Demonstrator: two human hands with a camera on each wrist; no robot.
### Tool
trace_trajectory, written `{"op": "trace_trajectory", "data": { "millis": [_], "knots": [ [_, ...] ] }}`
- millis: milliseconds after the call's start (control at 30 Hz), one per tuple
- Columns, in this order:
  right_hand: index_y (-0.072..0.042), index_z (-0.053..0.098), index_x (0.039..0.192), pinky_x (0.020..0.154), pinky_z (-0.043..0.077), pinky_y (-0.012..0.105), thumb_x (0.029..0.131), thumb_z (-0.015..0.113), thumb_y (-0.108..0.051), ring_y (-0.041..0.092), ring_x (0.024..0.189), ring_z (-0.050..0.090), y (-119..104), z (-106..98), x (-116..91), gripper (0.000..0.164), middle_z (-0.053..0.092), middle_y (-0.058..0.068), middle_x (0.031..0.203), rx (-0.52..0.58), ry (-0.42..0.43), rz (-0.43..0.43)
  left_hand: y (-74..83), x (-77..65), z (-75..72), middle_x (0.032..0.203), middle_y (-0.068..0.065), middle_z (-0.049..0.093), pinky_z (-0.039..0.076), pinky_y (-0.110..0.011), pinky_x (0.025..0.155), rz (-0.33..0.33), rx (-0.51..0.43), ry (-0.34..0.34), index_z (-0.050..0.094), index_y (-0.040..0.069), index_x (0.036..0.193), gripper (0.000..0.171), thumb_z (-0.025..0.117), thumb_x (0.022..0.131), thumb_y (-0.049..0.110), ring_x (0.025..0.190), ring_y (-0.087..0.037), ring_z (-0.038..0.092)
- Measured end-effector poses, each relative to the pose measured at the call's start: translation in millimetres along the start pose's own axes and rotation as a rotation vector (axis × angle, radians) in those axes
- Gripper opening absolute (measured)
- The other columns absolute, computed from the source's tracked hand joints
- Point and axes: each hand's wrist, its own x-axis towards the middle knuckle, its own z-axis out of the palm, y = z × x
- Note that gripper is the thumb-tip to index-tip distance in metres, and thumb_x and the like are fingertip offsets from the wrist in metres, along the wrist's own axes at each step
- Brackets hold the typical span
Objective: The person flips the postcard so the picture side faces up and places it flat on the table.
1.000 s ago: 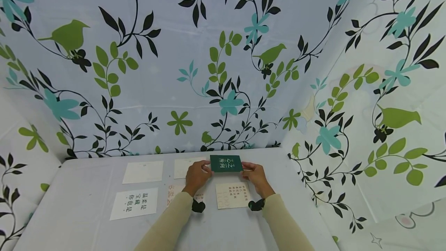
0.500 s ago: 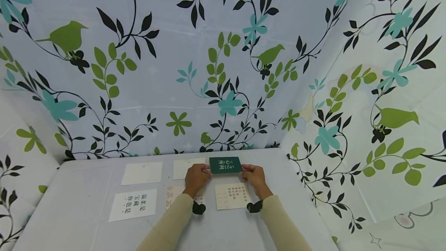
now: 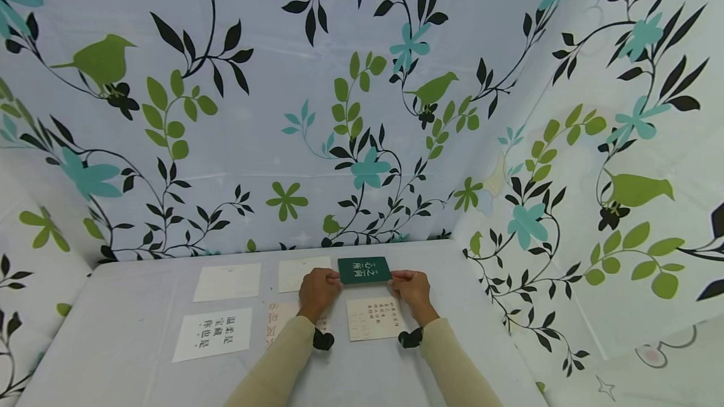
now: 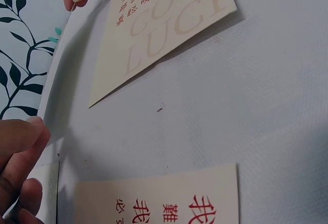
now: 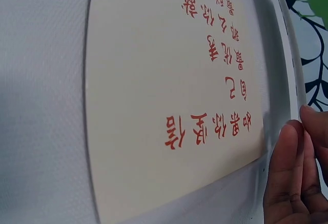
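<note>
1. Left hand pinches the green card at nine o'clock; right hand pinches at three.
2. It's at twelve o'clock from the red-lettered card.
3. Positioning seems underway; next probably calls for settling it flat, releasing evenly.

Left cream fabric sleeve: long, plain
Right cream fabric sleeve: long, plain
Left black wrist device: small, rounded
Right black wrist device: similar
Left hand: bare
Right hand: bare
</note>
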Motion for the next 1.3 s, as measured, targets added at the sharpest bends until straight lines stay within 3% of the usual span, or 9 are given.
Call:
{"op": "trace_trajectory", "data": {
  "millis": [167, 433, 733, 1033, 1300],
  "knots": [
    [-0.003, 0.08, 0.114, 0.069, 0.06, 0.026, 0.092, 0.079, -0.004, 0.013, 0.08, 0.072, 2.7, 0.0, -1.3, 0.022, 0.08, 0.01, 0.098, -0.018, -0.002, 0.011, 0.9, -1.4, 1.5, 0.084, 0.001, 0.078, 0.056, -0.043, 0.078, 0.004, 0.035, 0.01, 0.084, 0.013, 0.099, 0.013, 0.086, 0.086, 0.011, 0.085, -0.02, 0.072],
    [-0.003, 0.08, 0.113, 0.064, 0.057, 0.025, 0.093, 0.078, -0.005, 0.013, 0.073, 0.069, 4.4, 2.4, -0.3, 0.02, 0.08, 0.009, 0.094, -0.042, 0.027, 0.015, 4.4, -5.1, 0.8, 0.095, -0.003, 0.078, 0.055, -0.048, 0.087, 0.037, 0.109, -0.026, 0.083, 0.011, 0.106, 0.017, 0.083, 0.089, 0.011, 0.098, -0.025, 0.068],
    [-0.004, 0.08, 0.112, 0.065, 0.056, 0.026, 0.094, 0.076, -0.006, 0.016, 0.078, 0.069, 0.7, 6.6, -1.5, 0.018, 0.079, 0.009, 0.095, -0.052, 0.077, 0.004, 3.6, -6.2, -0.5, 0.093, -0.002, 0.078, 0.055, -0.049, 0.087, 0.062, 0.119, -0.012, 0.084, 0.013, 0.103, 0.014, 0.078, 0.09, 0.01, 0.097, -0.026, 0.069],
    [-0.006, 0.079, 0.114, 0.069, 0.058, 0.026, 0.095, 0.078, -0.008, 0.017, 0.084, 0.07, -0.8, 10.9, -3.5, 0.02, 0.078, 0.009, 0.1, -0.078, 0.09, -0.026, 3.7, -8.7, -4.4, 0.096, -0.004, 0.08, 0.057, -0.05, 0.088, 0.048, 0.117, -0.008, 0.083, 0.013, 0.103, 0.014, 0.078, 0.091, 0.011, 0.097, -0.027, 0.073],
    [-0.01, 0.079, 0.115, 0.072, 0.059, 0.028, 0.094, 0.079, -0.01, 0.019, 0.089, 0.07, -2.0, 19.1, 1.6, 0.02, 0.076, 0.008, 0.102, -0.082, 0.082, -0.05, -2.5, -6.0, -13.4, 0.09, -0.002, 0.079, 0.056, -0.049, 0.084, 0.027, 0.093, -0.008, 0.082, 0.016, 0.099, 0.008, 0.08, 0.091, 0.015, 0.087, -0.021, 0.071]
  ]
}}
